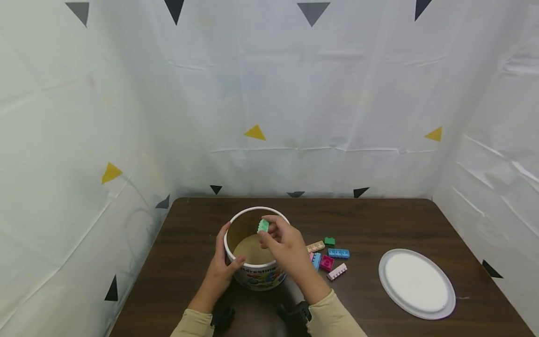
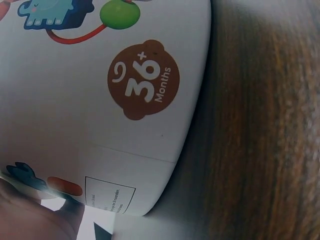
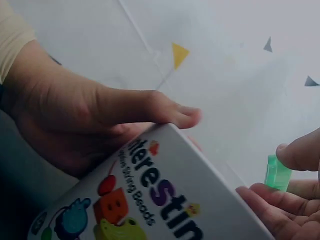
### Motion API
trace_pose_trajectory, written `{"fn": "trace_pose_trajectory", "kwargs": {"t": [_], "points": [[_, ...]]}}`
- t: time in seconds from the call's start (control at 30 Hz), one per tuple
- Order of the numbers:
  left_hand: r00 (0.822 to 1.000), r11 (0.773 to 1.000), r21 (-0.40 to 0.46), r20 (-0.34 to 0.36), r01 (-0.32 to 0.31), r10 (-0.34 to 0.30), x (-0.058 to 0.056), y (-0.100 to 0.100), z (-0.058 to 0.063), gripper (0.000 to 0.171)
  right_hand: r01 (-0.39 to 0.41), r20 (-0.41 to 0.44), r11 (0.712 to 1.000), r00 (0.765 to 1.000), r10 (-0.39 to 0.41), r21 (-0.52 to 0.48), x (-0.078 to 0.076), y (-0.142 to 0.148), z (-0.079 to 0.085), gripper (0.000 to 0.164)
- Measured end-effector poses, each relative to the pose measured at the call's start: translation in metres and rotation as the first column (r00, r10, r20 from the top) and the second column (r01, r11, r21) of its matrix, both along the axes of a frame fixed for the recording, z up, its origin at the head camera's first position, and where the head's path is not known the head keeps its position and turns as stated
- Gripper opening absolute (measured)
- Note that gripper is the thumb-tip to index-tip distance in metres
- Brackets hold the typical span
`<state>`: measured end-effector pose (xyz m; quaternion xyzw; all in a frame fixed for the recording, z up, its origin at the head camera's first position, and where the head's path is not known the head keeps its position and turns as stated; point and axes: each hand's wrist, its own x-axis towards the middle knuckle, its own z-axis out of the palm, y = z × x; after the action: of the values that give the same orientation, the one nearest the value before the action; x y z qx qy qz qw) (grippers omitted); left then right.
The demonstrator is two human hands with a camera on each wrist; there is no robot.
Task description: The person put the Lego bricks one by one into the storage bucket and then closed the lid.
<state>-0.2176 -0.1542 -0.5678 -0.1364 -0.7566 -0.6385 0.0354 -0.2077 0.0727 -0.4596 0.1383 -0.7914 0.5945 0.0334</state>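
Observation:
A round white bucket (image 1: 260, 277) with printed letters and pictures stands on the table. At its left side my left hand (image 1: 220, 271) holds it, with the thumb by the rim. The right wrist view shows the same left hand (image 3: 95, 112) against the printed wall. Above the bucket's mouth, the thumb and fingers of my right hand (image 1: 286, 243) pinch a light green toy brick (image 1: 263, 226). That brick (image 3: 278, 174) also shows between the fingertips in the right wrist view. Part of the bucket's inner floor is visible; my right hand hides the rest.
Right of the bucket lie several loose toy bricks: dark green (image 1: 330, 241), blue (image 1: 338, 253), magenta (image 1: 326, 263), pale pink (image 1: 337, 272) and tan (image 1: 316, 246). A white round lid (image 1: 417, 283) lies farther right on the dark wooden table (image 1: 193, 224). White sheets hang around it.

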Motion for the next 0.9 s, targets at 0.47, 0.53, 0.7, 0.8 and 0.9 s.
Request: {"fn": "trace_pose_trajectory", "kwargs": {"t": [0.47, 0.53, 0.7, 0.8, 0.9], "points": [[1.000, 1.000, -0.003, 0.008, -0.010, 0.010, -0.001, 0.000, -0.001, 0.097, -0.061, 0.085, 0.984, 0.994, 0.076, -0.165, -0.010, 0.015, 0.003, 0.046], [1.000, 1.000, -0.004, 0.002, -0.011, 0.011, -0.002, -0.001, -0.003, 0.097, -0.055, 0.084, 0.988, 0.994, 0.068, -0.147, -0.011, 0.016, 0.002, 0.049], [1.000, 1.000, 0.007, 0.003, -0.004, 0.004, -0.003, -0.001, -0.004, 0.096, -0.029, 0.043, 0.994, 0.999, 0.034, -0.106, -0.010, 0.013, 0.000, 0.060], [1.000, 1.000, 0.005, 0.013, -0.005, 0.005, -0.003, 0.000, -0.004, 0.096, -0.025, 0.009, 0.994, 1.000, 0.026, -0.103, -0.007, 0.011, -0.001, 0.056], [1.000, 1.000, 0.000, 0.028, -0.010, 0.010, -0.001, 0.000, -0.003, 0.096, -0.022, -0.040, 0.995, 0.999, 0.019, -0.093, -0.001, 0.011, -0.005, 0.041]]}}
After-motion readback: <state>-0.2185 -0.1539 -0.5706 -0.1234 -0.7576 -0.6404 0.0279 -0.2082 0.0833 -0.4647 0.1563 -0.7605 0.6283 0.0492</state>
